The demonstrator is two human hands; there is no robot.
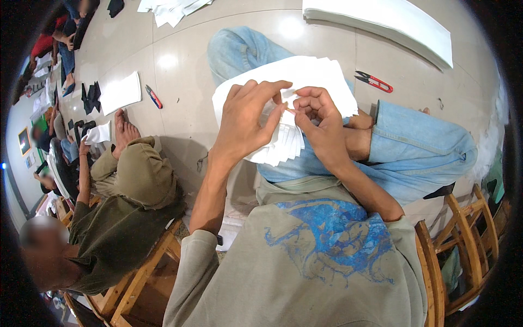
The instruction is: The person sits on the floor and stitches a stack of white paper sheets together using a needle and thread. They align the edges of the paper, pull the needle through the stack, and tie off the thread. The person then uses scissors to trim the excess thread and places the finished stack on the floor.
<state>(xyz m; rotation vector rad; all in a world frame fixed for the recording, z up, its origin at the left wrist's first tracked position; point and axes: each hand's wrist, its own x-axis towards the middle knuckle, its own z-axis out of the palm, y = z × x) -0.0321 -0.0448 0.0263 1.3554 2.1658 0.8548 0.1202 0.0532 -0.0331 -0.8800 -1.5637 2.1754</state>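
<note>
A pale tiled floor (185,103) fills most of the view, and everything else is placed here by the fanned stack of white sheets (316,82) lying on the person's lap, across blue jeans (425,152). Beyond the stack, toward the top right, lies a large pile of white material (392,22) on the floor. Left of the stack sits another person in olive clothes (131,185) on a wooden stool (147,272), bare feet on the floor. Farther left of the stack lies a single white sheet (121,92) with a small red and blue cutter (153,96) just beside it. The left hand (245,120) rests over the stack's front edge, its grip narrow, thumb and forefinger pinched on a sheet edge. The right hand (321,122) meets it there, fingers curled and pinching the same spot. Right of the stack lie small red snips (373,81).
</note>
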